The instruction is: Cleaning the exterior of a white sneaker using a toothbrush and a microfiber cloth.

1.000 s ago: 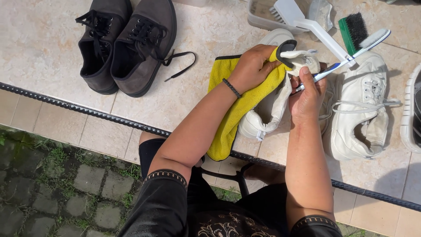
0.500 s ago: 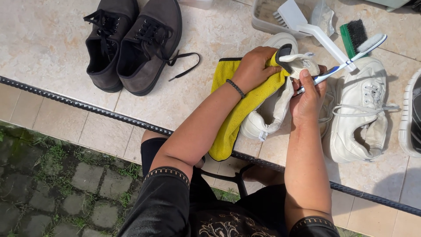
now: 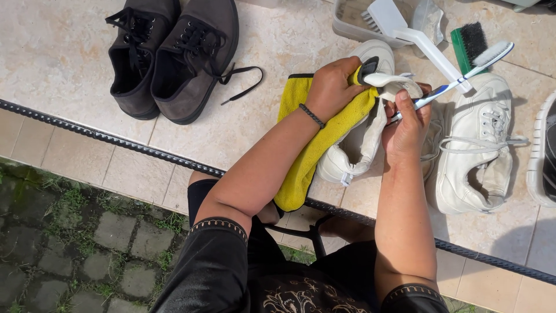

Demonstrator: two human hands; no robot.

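Fingers of the left hand (image 3: 331, 87) clamp a white leather sneaker (image 3: 359, 127) against a yellow microfibre cloth (image 3: 307, 156) on the tiled ledge (image 3: 69, 64). Beside it, the right hand (image 3: 408, 124) grips a white-and-blue toothbrush (image 3: 463, 72), bristles raised clear of the shoe.

I see black short sleeves with patterned trim, bare forearms, a thin dark bracelet (image 3: 312, 115) on my left wrist, and black embroidered clothing.

tiled ledge (image 3: 69, 52), dark shoes (image 3: 168, 55), white sneaker (image 3: 480, 145)
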